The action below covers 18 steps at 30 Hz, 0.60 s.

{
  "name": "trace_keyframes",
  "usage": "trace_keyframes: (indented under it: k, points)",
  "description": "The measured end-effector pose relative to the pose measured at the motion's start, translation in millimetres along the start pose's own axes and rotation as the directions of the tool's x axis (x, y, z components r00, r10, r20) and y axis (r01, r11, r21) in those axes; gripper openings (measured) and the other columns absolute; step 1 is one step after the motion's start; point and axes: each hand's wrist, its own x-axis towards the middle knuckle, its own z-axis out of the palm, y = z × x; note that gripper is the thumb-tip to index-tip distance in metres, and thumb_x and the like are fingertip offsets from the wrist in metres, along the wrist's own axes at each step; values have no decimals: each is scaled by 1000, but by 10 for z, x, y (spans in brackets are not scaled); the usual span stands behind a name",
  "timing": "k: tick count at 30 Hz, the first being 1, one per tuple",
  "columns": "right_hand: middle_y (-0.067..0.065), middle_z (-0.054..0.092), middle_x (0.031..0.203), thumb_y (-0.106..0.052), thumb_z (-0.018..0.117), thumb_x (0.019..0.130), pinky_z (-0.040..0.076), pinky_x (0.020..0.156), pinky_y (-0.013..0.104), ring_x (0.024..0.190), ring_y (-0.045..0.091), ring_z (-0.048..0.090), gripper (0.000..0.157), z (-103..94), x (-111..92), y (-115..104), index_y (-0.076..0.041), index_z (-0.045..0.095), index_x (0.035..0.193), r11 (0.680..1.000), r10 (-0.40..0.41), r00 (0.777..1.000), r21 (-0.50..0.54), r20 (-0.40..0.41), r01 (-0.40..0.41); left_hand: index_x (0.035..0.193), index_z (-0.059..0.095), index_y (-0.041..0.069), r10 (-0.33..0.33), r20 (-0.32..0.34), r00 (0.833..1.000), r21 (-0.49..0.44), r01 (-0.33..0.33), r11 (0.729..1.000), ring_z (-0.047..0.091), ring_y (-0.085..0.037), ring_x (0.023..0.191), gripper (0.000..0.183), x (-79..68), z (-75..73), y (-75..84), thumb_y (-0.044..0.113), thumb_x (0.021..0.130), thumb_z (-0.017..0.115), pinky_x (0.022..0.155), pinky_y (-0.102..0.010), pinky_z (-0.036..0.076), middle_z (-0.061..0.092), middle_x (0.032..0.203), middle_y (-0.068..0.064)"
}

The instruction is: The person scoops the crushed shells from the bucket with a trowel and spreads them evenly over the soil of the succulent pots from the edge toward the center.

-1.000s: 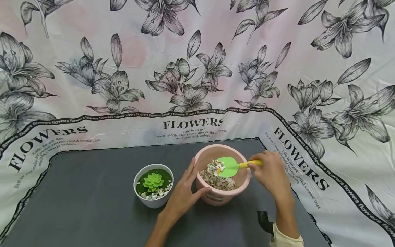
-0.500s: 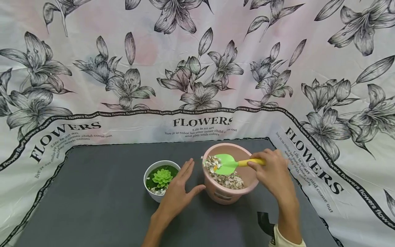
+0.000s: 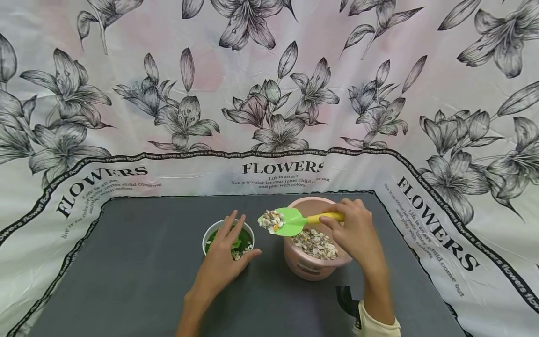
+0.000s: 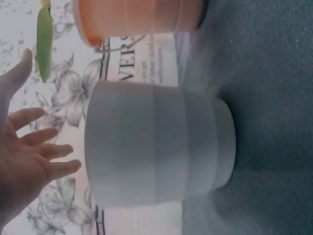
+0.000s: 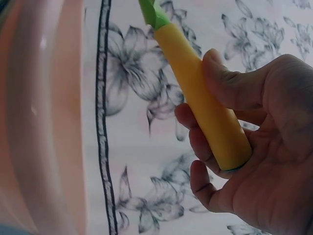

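Note:
My right hand point(image 3: 353, 234) grips the yellow handle of a small garden trowel point(image 3: 291, 222). On its green blade lies a heap of pale stone chips point(image 3: 271, 221), held up past the left rim of a pink pot point(image 3: 309, 267). More chips point(image 3: 316, 243) fill the bottom of that pot. To the left stands a white pot point(image 4: 156, 147) with a green succulent, largely hidden in the head view behind my left hand point(image 3: 223, 262). That hand has its fingers spread above the white pot's rim; the left wrist view shows it holding nothing.
Both pots stand on a dark grey table point(image 3: 139, 262). A white cloth point(image 3: 202, 173) printed with flowers and the word FLOWERS hangs behind and around it. A black strap point(image 3: 347, 299) shows beside the right sleeve.
My left hand has let go of the pink pot and moved left over the white pot. The loaded trowel has risen and shifted left, out past the pink pot's rim.

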Motion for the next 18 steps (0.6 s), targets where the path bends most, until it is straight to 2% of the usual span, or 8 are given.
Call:
trace_keyframes:
  k: [4, 7, 9, 11, 13, 16, 18]
  points:
    - [6, 67, 86, -10, 82, 89, 33, 80, 40, 81, 21, 44, 8, 120, 41, -53, -8, 82, 97, 1000, -25, 1000, 14, 6, 25, 162, 41, 14, -25, -19, 1000, -15, 25, 1000, 28, -46, 159, 94, -35, -54, -105, 41, 84, 87, 116, -70, 40, 32, 172, -15]
    - [5, 70, 89, -10, 84, 87, 33, 79, 40, 81, 21, 44, 10, 229, 70, -101, -10, 82, 97, 998, -57, 998, 30, 10, 57, 164, 35, 14, -66, -15, 998, -14, 66, 998, 26, -47, 159, 99, -64, -111, -192, 41, 84, 87, 120, -73, 32, 29, 172, -17]
    - [5, 72, 92, -10, 85, 85, 35, 79, 40, 81, 21, 46, 12, 308, 92, -138, -11, 82, 97, 996, -86, 996, 34, 11, 86, 166, 31, 13, -99, -2, 995, -12, 99, 995, 24, -48, 159, 104, -89, -154, -251, 41, 83, 88, 123, -74, 26, 27, 173, -19]
    - [6, 75, 95, -10, 86, 85, 42, 85, 42, 84, 22, 52, 13, 397, 114, -172, -10, 82, 97, 992, -123, 992, 41, 14, 123, 167, 26, 11, -134, 16, 991, -15, 135, 991, 22, -50, 159, 112, -112, -193, -310, 42, 81, 89, 124, -74, 22, 24, 173, -21]
    - [5, 75, 94, -11, 86, 85, 47, 86, 41, 85, 21, 55, 11, 476, 130, -213, -9, 82, 95, 988, -153, 988, 41, 18, 152, 168, 21, 9, -163, 31, 986, -26, 164, 986, 20, -52, 159, 120, -130, -217, -379, 42, 77, 92, 124, -74, 22, 22, 173, -23]
    - [4, 72, 91, -12, 85, 86, 50, 85, 37, 84, 18, 55, 10, 601, 153, -286, -7, 81, 94, 983, -178, 983, 51, 39, 176, 169, 12, 8, -209, 72, 975, -63, 214, 975, 20, -52, 159, 134, -151, -242, -499, 41, 71, 97, 122, -72, 28, 17, 174, -24]
    - [4, 70, 89, -13, 85, 87, 47, 76, 32, 80, 16, 51, 10, 687, 164, -349, -6, 81, 93, 982, -185, 981, 58, 62, 181, 169, 7, 8, -247, 104, 964, -125, 259, 958, 23, -51, 159, 139, -158, -247, -588, 37, 70, 99, 121, -71, 32, 16, 175, -24]
